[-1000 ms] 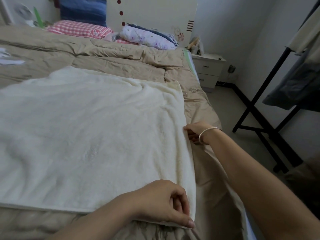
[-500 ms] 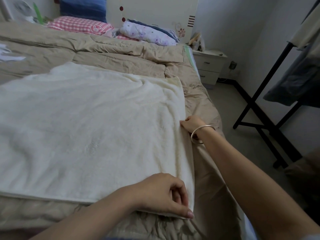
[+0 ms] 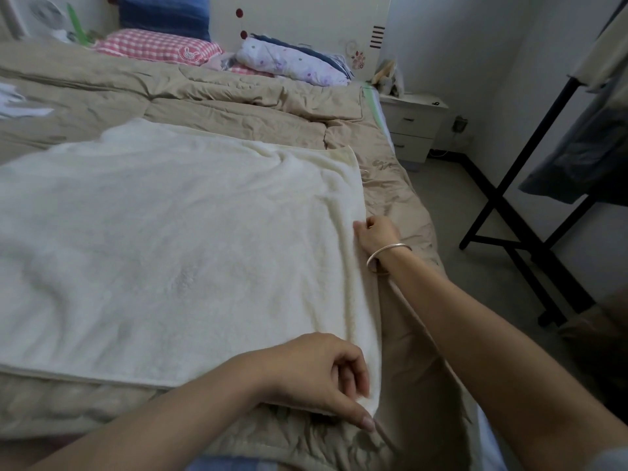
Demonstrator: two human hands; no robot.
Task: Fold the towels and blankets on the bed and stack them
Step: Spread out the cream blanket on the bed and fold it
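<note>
The left hand [image 3: 316,372] is still pinching the towel's [image 3: 170,249] near corner. The right hand [image 3: 375,231] is edging farther along its side, gripping, probably readying a fold.

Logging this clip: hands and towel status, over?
Left hand pinches near corner of cream towel. Right hand grips its right edge. Towel spread flat on beige quilt; nothing lying on it.

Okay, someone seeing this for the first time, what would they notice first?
A big cream towel spread flat over the tan quilt fills most of the view. The left hand pinches its near right corner; the right hand, bangle on the wrist, grips the right edge farther up. A pink checked pillow lies by the headboard.
</note>
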